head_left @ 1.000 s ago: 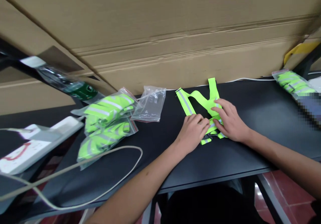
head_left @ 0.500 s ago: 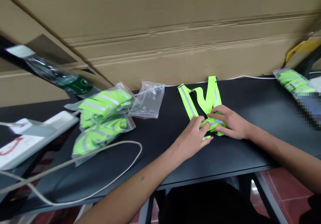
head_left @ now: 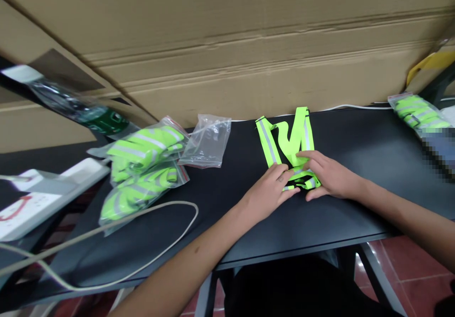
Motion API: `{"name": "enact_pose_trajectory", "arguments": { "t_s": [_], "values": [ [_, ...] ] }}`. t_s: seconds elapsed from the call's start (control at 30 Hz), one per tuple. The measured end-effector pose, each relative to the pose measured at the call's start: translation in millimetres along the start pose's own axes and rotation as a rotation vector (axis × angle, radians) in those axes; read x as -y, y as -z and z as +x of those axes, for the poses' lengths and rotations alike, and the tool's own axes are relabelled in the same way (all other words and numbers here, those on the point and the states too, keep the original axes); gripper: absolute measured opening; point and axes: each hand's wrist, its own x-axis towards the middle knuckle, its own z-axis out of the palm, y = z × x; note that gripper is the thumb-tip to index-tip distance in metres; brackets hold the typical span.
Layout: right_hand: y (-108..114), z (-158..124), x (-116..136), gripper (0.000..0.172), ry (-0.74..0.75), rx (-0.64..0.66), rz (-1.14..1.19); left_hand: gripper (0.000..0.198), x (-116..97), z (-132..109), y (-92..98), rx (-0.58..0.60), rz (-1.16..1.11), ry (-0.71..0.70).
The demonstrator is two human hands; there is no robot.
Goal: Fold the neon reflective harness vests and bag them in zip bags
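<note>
A neon yellow-green reflective vest (head_left: pixel 269 139) made of straps with silver-grey stripes lies on the dark table. Two shoulder straps reach toward the cardboard, and the lower part is bunched up between my hands. At its lower left, my left hand (head_left: pixel 268 191) has its fingers curled over the strap, the thumb below and a short striped piece between them. My right hand (head_left: pixel 329 177) grips the bunched part from the right, thumb low and fingers bent over the top edge. Some of the lower folds are hidden under my fingers.
Clear bags of folded reflective vests (head_left: pixel 142 189) lie at left beside a flat clear zip bag (head_left: pixel 206 141). A white power strip (head_left: pixel 53 198), a looped cable (head_left: pixel 194 212) and a plastic bottle (head_left: pixel 103 120) are further left. Another bagged vest (head_left: pixel 415 111) lies far right. Cardboard (head_left: pixel 249 89) stands behind.
My right hand's fingers have bent and its thumb has dropped lower, showing more of the bunched lower folds. My left hand stays at the strap. The view has shifted slightly.
</note>
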Motion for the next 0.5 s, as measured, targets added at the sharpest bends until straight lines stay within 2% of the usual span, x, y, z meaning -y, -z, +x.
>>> {"name": "enact_pose_trajectory", "arguments": {
  "t_s": [0.1,0.17,0.27,0.33,0.43,0.5],
  "values": [
    [-2.7,-1.3,10.2,0.071,-0.099,-0.072,-0.151,0.039,-1.0,0.6,-0.7,0.0,0.028,0.008],
    [-6.2,-4.0,20.7,0.062,-0.193,-0.137,-0.208,0.039,-2.0,0.6,-1.1,0.004,0.054,0.003],
    [-9.0,-9.5,37.6,0.045,-0.308,-0.242,-0.177,0.041,-2.7,0.3,-1.0,0.011,0.082,-0.008],
    [-6.3,-13.9,45.8,0.041,-0.284,-0.254,-0.131,0.04,-2.3,-0.1,-0.4,0.016,0.091,-0.016],
    [3.4,-20.3,49.2,0.035,-0.138,-0.164,-0.103,0.038,-1.0,-0.7,0.9,0.041,0.097,-0.019],
    [9.4,-22.2,47.8,0.031,-0.085,-0.154,-0.067,0.038,-0.3,-0.5,1.3,0.076,0.095,-0.027]
  ]
}}
